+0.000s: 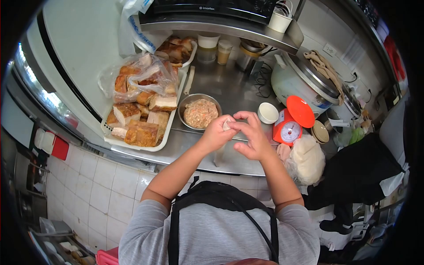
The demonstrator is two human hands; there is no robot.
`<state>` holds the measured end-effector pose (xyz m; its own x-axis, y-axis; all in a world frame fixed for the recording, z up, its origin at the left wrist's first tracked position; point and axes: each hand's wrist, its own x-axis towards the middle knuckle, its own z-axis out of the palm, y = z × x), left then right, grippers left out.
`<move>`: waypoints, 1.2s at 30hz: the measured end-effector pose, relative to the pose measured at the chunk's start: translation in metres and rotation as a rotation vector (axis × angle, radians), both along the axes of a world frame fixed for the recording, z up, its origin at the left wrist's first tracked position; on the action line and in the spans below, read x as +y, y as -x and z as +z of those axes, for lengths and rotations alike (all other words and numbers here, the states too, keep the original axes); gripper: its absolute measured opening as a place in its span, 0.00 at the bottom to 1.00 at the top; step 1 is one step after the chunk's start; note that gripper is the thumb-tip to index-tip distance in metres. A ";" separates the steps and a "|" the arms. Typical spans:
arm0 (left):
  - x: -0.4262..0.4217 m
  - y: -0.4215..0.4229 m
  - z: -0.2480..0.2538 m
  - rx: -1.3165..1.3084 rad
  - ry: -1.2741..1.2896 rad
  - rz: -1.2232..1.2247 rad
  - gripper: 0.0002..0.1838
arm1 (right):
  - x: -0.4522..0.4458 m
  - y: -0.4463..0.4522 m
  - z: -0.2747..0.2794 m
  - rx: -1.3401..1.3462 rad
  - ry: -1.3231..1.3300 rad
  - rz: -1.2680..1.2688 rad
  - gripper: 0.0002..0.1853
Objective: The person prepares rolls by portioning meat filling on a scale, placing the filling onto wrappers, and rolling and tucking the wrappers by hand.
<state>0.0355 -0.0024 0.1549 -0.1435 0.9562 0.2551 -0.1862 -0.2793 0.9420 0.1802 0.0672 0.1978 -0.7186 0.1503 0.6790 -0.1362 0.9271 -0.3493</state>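
Note:
Just right of a steel bowl (181, 112), my left hand (215, 134) is closed around a small folded white piece (226, 125), which looks like a dumpling wrapper. My right hand (255, 140) reaches to the same wrapper with its bent fingertips, its lower digit standing apart; fingers cover much of the piece. Pinkish minced filling (201, 113) with orange bits fills the bowl. Past my right hand lies a plastic bag with a stack of round pale wrappers (309, 161). A small white bowl (267, 113) sits beyond that hand.
A white tray (164, 143) of roasted pork belly (143, 131) stands left, with a bag of more pork on top. At right are a red kitchen scale (287, 128) and a large lidded cooker (293, 81). A shelf (221, 32) overhangs the steel counter (221, 84).

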 end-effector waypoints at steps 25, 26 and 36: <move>0.006 -0.002 -0.006 0.912 -0.244 0.683 0.09 | -0.016 0.038 -0.008 0.117 0.588 -0.338 0.04; 0.005 -0.002 -0.004 0.884 -0.242 0.674 0.09 | -0.014 0.039 -0.013 0.144 0.499 -0.298 0.04; -0.003 -0.003 0.007 0.685 -0.182 0.535 0.10 | -0.002 0.021 0.005 0.015 0.017 -0.214 0.06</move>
<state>0.0390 -0.0051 0.1617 -0.3198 0.7411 0.5904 0.6007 -0.3233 0.7312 0.1592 0.0649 0.2025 -0.6586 0.3098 0.6857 0.0577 0.9294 -0.3645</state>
